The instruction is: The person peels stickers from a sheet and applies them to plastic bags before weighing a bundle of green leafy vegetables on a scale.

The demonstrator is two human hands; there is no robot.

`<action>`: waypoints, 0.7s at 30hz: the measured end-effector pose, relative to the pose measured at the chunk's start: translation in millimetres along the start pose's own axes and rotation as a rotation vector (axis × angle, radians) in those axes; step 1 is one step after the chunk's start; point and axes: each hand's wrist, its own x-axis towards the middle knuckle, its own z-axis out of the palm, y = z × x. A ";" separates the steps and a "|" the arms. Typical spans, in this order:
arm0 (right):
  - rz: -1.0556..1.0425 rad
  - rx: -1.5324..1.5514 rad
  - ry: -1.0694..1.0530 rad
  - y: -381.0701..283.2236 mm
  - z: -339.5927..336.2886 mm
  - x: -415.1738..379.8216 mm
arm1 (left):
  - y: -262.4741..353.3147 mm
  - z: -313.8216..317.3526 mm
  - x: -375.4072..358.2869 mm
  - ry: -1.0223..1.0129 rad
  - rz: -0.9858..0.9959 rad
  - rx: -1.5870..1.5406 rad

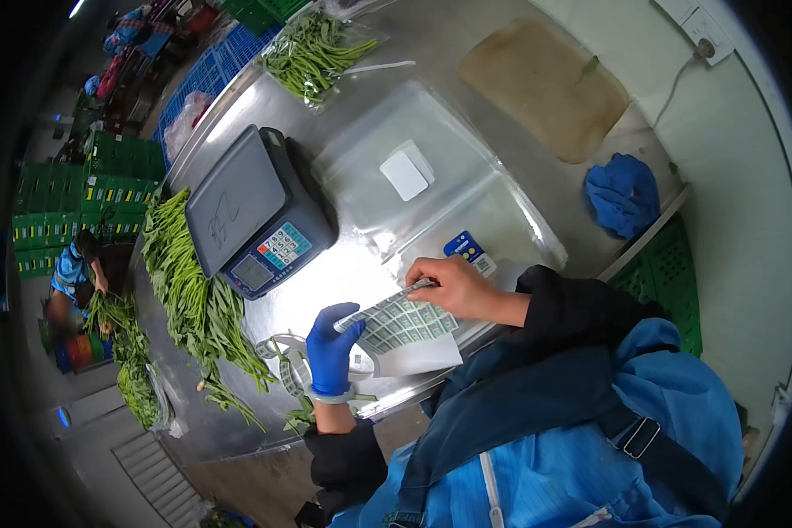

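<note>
My left hand (333, 350), in a blue glove, is closed on the left edge of a sheet of small printed labels (407, 324). At the sheet's upper edge, the bare fingers of my right hand (453, 286) are pinched together on it. White backing paper (421, 356) hangs below the labels. Near my left wrist, a loose printed strip (287, 374) curls over the table edge. A blue card (469, 250) with yellow dots lies just beyond my right hand. Farther off, white cards (405, 174) rest on a stack of clear plastic bags (453, 141).
A digital scale (238, 207) stands on the metal table, with long leafy greens (180, 273) along its left. Bagged greens (312, 57), a brown board (546, 88) and a blue cloth (623, 194) lie farther out. Another person (75, 268) handles greens near green crates (114, 189).
</note>
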 end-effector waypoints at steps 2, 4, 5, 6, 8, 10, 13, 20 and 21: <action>0.070 -0.095 -0.019 -10.3 -11.6 -4.2 | -8.9 6.4 -1.9 0.073 -0.037 -0.103; -0.048 -0.152 0.026 2.4 -10.6 -8.9 | -17.1 8.0 -1.1 0.118 -0.054 -0.084; -0.108 -0.180 0.047 6.8 -10.2 -10.6 | -18.2 9.2 -1.8 0.131 -0.065 -0.085; -0.073 -0.168 0.034 4.8 -12.1 -11.7 | -19.7 10.0 -2.2 0.145 -0.075 -0.087; -0.004 -0.145 0.007 -2.2 -16.6 -13.0 | -24.1 8.1 -1.0 0.092 -0.108 -0.176; 0.016 -0.166 0.033 0.9 -20.6 -12.7 | -15.6 14.1 1.2 0.046 -0.194 -0.344; 0.032 -0.210 -0.015 6.9 -28.0 -14.6 | -14.1 26.2 0.1 0.025 -0.157 -0.299; -0.465 -0.514 -0.016 -6.7 -47.9 14.1 | 4.9 30.7 -1.3 0.013 -0.149 -0.086; -0.613 -0.574 -0.021 -7.5 -44.8 19.1 | 5.3 30.6 -1.4 -0.011 -0.148 -0.063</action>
